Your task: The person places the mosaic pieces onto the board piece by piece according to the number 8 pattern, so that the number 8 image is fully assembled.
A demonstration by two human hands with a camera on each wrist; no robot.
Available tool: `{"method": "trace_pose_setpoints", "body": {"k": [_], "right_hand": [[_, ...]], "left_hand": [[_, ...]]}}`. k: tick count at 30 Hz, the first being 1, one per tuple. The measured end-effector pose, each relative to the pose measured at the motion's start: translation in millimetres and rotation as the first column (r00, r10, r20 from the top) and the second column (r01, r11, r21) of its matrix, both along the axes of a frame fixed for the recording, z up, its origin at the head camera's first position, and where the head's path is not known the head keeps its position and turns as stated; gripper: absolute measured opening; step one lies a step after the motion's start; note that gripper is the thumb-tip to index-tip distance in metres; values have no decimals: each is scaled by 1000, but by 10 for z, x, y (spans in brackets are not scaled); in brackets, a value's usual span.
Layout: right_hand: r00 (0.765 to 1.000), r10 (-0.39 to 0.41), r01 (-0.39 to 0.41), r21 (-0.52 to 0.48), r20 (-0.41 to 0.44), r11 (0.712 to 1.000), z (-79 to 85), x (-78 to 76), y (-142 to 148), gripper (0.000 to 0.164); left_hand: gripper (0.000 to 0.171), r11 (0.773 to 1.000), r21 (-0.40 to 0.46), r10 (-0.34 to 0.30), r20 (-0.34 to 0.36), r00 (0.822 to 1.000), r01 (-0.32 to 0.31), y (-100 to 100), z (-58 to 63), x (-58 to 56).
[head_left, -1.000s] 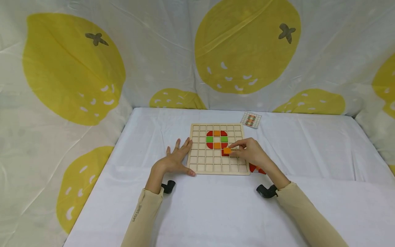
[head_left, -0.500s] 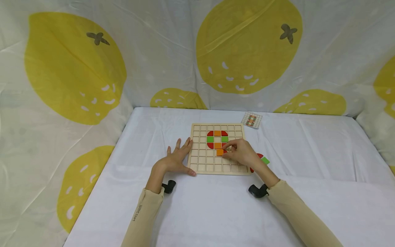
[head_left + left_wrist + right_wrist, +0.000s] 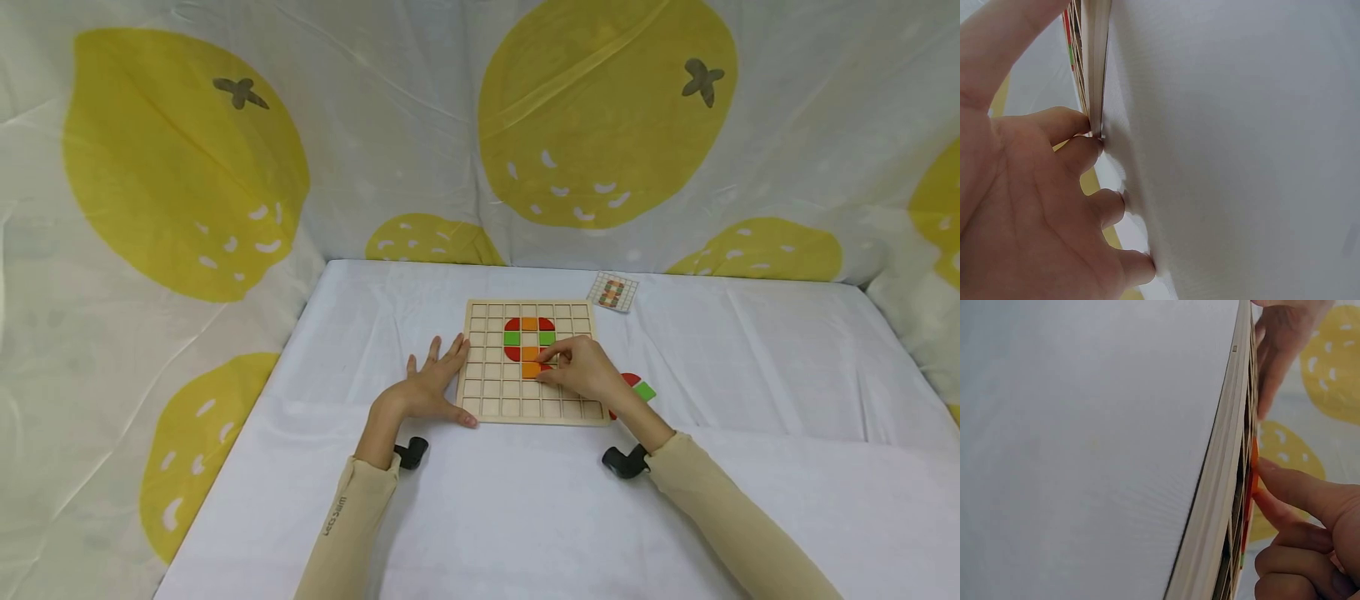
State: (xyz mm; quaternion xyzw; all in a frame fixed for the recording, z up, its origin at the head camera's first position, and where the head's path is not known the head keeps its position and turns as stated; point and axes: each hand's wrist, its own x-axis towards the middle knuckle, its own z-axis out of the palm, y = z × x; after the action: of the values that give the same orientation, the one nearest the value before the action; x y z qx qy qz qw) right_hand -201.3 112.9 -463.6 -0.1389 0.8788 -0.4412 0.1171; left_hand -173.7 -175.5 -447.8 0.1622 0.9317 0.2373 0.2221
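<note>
A wooden grid board [image 3: 495, 407] lies on the white-covered table, with red, orange and green tiles set in its middle cells. My right hand [image 3: 585, 370] pinches an orange square tile [image 3: 530, 370] between thumb and index finger, right at a cell below the upper ring of tiles. A red tile [image 3: 547, 368] sits just right of it, partly under my fingers. In the right wrist view the thumb and fingertip meet the orange tile [image 3: 1255, 465] at the board's surface. My left hand [image 3: 424, 390] rests with spread fingers against the board's left edge.
A small pattern card [image 3: 613, 292] lies beyond the board's far right corner. Loose tiles, including a green tile [image 3: 644, 390] and a red tile [image 3: 630, 379], lie right of the board, partly hidden by my right forearm. A lemon-print cloth [image 3: 600, 125] hangs behind the table.
My right hand has moved left with the orange tile, from over the red tile to the cell beside it, and lowered it there. The left hand has stayed at the board's edge.
</note>
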Motion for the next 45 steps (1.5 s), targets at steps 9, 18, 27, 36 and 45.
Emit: {"method": "trace_pose_setpoints", "body": {"k": [9,18,27,36,45], "right_hand": [[1000,-7,7,4,8,1000,7,1,4,20],[999,-44,44,-3,27,999,60,43,309,21],[990,-138,135,74,42,988,113,138,894,27],[985,-159,150,103,75,983,40,257,1182,36],[981,-186,176,150,57,973,-4,266,1216,33]], "left_hand": [[134,1000,-7,4,2,1000,-4,12,-8,-4],[134,1000,5,-6,5,1000,6,7,11,7],[135,1000,11,0,1,1000,0,-10,-1,20],[134,1000,13,-4,2,1000,4,-5,13,18],[134,1000,28,-10,3,1000,10,-2,8,14]]}}
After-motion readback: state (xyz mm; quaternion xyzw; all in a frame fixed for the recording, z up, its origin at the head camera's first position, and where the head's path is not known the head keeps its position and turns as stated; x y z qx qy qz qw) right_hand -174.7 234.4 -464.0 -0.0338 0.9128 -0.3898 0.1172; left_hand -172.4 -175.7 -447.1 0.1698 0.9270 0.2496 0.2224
